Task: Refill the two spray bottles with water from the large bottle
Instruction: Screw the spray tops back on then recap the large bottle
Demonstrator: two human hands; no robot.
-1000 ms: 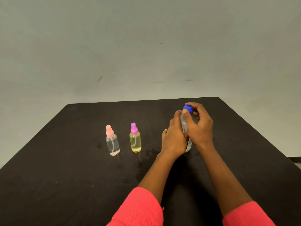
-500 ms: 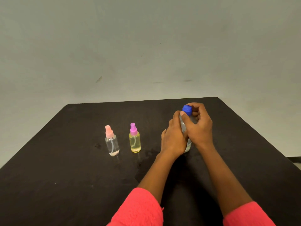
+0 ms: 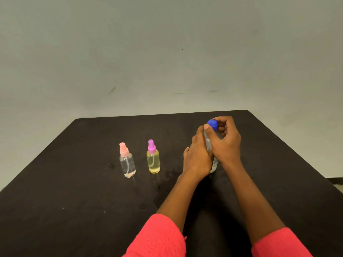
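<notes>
1. A plain grey-green wall (image 3: pixel 167 52) rises behind the large bottle (image 3: pixel 214 166) and fills the upper half of the view.
2. A dark counter (image 3: pixel 74 201) carries the large bottle, which stands upright on its base.
3. Two coral-red sleeves (image 3: pixel 157 238) lie at the bottom edge, well in front of the large bottle. Bare forearms reach from them up to it.
4. The left hand (image 3: pixel 196 160) grips the large bottle's body from its left side, fingers curled round it.
5. The right hand (image 3: pixel 227 143) is at the top of the large bottle, with thumb and fingers pinching the blue cap (image 3: pixel 212 124).
6. The large bottle is clear plastic and mostly hidden by both hands, so its water level cannot be told.
7. A yellow spray bottle (image 3: pixel 153 161) with a purple top stands upright left of the large bottle, near the left hand but apart from it.
8. A clear spray bottle (image 3: pixel 127 163) with a pink top stands upright further left of the large bottle, just beside the yellow one.
9. The blue cap sits on the large bottle's neck. How tightly it is screwed on cannot be told.
</notes>
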